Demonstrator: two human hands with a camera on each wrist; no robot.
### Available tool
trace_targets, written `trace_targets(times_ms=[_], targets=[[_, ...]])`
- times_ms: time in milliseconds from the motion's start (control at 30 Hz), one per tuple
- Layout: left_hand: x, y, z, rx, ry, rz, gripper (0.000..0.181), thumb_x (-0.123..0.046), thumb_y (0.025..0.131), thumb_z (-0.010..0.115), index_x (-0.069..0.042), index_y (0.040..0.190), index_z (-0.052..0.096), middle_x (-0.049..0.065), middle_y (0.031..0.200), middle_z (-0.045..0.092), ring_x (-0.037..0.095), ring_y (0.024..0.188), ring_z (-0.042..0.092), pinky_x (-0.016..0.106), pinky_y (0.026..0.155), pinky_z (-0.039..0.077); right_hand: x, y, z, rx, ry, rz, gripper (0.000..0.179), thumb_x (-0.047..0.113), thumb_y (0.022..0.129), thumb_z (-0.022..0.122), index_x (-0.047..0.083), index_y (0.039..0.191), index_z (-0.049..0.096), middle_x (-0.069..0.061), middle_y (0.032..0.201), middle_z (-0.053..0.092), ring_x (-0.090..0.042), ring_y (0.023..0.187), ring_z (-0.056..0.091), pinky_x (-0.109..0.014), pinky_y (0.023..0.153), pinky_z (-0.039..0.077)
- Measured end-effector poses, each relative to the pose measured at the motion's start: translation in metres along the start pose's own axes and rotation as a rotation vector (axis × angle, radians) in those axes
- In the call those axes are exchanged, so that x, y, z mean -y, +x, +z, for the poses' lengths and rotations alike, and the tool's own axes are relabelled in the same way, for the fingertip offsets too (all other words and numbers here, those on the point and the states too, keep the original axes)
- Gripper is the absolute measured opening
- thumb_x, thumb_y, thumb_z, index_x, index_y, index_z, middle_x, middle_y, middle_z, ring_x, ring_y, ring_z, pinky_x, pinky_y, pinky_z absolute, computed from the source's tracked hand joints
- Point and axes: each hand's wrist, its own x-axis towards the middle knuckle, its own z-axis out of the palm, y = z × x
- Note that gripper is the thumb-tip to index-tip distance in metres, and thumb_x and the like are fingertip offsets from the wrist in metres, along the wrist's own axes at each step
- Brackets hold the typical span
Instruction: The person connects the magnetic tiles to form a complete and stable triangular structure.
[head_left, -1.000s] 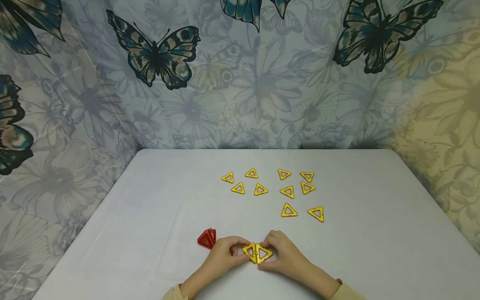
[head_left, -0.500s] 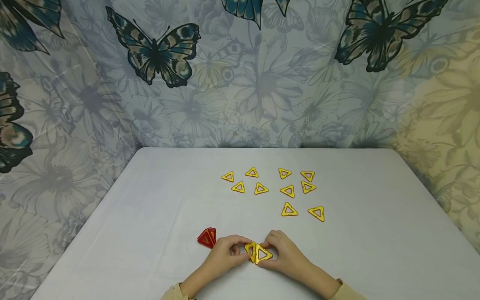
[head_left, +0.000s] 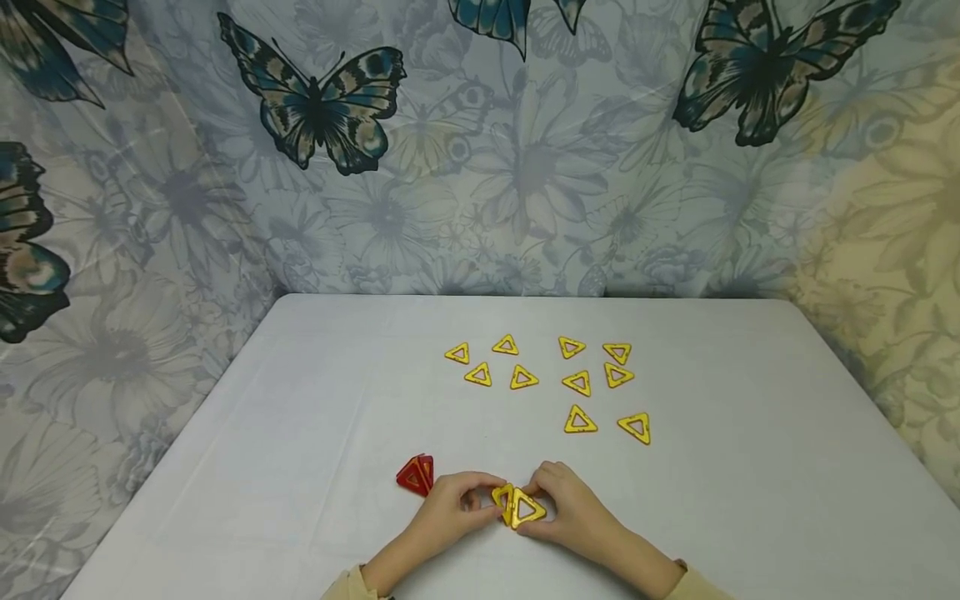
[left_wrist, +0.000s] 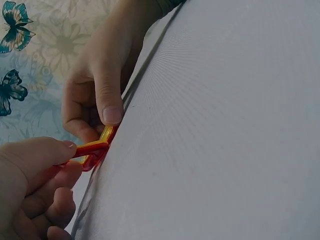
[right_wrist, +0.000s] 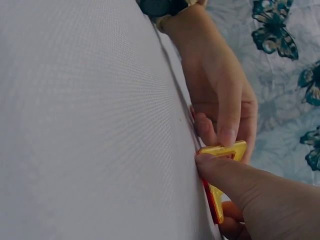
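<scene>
In the head view, two yellow triangle tiles meet edge to edge near the front of the table. My left hand (head_left: 455,506) pinches the left triangle tile (head_left: 503,503) between thumb and fingers. The right triangle tile (head_left: 528,508) is gripped the same way by my right hand (head_left: 566,508). Each tile is a frame with an open centre, and red shows along the edges in both wrist views. The left tile tilts up against the right one. Close beyond my left hand sits a red pyramid (head_left: 416,475) of joined triangles, partly hidden by that hand.
Several loose yellow triangle tiles lie flat farther back on the white table (head_left: 322,400), in two groups. A pair of them, including a yellow tile (head_left: 581,420), lies nearer the hands. Behind the table hangs a butterfly-patterned cloth (head_left: 525,192).
The left tile has tilted up more steeply against the right one and looks narrower. My left fingers have shifted slightly right; the right hand keeps its grip almost unmoved.
</scene>
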Motion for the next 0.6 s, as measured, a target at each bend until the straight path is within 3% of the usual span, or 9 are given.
trace_targets(times_ms=[267, 600], targets=[[-0.002, 0.0, 0.001, 0.006, -0.012, -0.001, 0.025, -0.006, 0.077, 0.068, -0.006, 0.102, 0.066, -0.012, 0.063, 0.049, -0.003, 0.049, 0.036, 0.014, 0.042, 0.03, 0.004, -0.001, -0.002, 0.022, -0.041, -0.02, 0.03, 0.032, 0.068, 0.077, 0.016, 0.081, 0.055, 0.016, 0.076, 0.045, -0.003, 0.069, 0.041, -0.02, 0.06, 0.04], [-0.003, 0.001, 0.001, 0.024, -0.03, -0.013, 0.024, -0.008, 0.078, 0.069, -0.006, 0.102, 0.066, -0.012, 0.064, 0.05, -0.002, 0.05, 0.038, 0.015, 0.043, 0.032, 0.002, 0.002, -0.014, 0.139, -0.022, -0.078, 0.028, 0.034, 0.072, 0.074, 0.016, 0.085, 0.057, 0.015, 0.079, 0.046, -0.002, 0.072, 0.043, -0.021, 0.064, 0.041]])
